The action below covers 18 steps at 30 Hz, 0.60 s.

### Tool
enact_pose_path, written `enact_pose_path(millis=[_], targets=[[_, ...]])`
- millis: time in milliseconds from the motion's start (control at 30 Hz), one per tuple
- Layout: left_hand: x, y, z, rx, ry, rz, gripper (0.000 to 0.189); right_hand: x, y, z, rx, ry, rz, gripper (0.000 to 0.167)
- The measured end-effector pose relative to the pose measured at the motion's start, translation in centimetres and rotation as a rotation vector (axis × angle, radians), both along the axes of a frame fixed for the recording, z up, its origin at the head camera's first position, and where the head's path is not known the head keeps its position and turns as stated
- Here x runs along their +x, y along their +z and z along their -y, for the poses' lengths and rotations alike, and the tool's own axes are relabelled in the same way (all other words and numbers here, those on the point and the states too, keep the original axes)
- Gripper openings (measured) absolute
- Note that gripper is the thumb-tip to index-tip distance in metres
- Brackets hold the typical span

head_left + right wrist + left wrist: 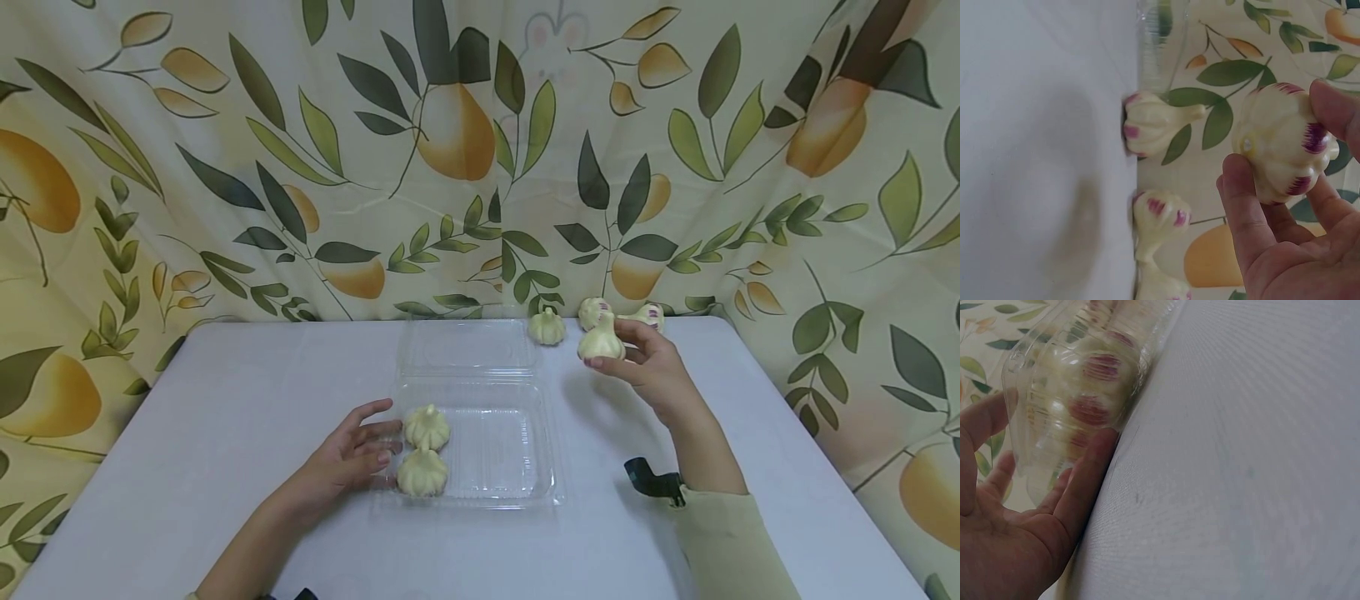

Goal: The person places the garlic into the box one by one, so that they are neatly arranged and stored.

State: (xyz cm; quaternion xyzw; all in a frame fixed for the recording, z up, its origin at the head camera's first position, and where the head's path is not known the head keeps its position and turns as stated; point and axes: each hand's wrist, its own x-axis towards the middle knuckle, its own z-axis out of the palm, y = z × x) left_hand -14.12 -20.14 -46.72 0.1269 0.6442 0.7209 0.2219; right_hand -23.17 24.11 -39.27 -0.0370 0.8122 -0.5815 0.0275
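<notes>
My right hand [663, 371] pinches a cream garlic bulb [602, 342] between thumb and fingers, raised over the back right of the table. In the right wrist view, purple streaks mark this garlic bulb [1285, 147]. Two more bulbs, a rear one [427, 428] and a front one [422, 473], sit along the left side of a clear plastic clamshell box [498, 454]. Beside that side is my left hand [348, 454], fingers loosely spread. The left wrist view shows its fingertips right at the box wall [1019, 425].
Behind the box's right corner stands one garlic bulb [547, 327]. Another bulb [592, 312] and a partly hidden one [651, 315] lie near the back edge, behind my right hand. The box's lid [468, 346] lies folded back toward the leaf-patterned curtain [360, 208].
</notes>
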Motion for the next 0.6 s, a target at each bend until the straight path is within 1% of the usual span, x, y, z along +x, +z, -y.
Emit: enact_pose_path(millis=[333,600], targets=[[-0.03,0.01,-0.08,-0.002,0.015,0.017,0.072,0.19,0.17,0.51,-0.028,0.02,-0.028,0.071],[-0.08,-0.02,-0.06,-0.012,0.02,0.022,0.072,0.43,0.56,0.98,-0.015,0.031,-0.028,0.072]])
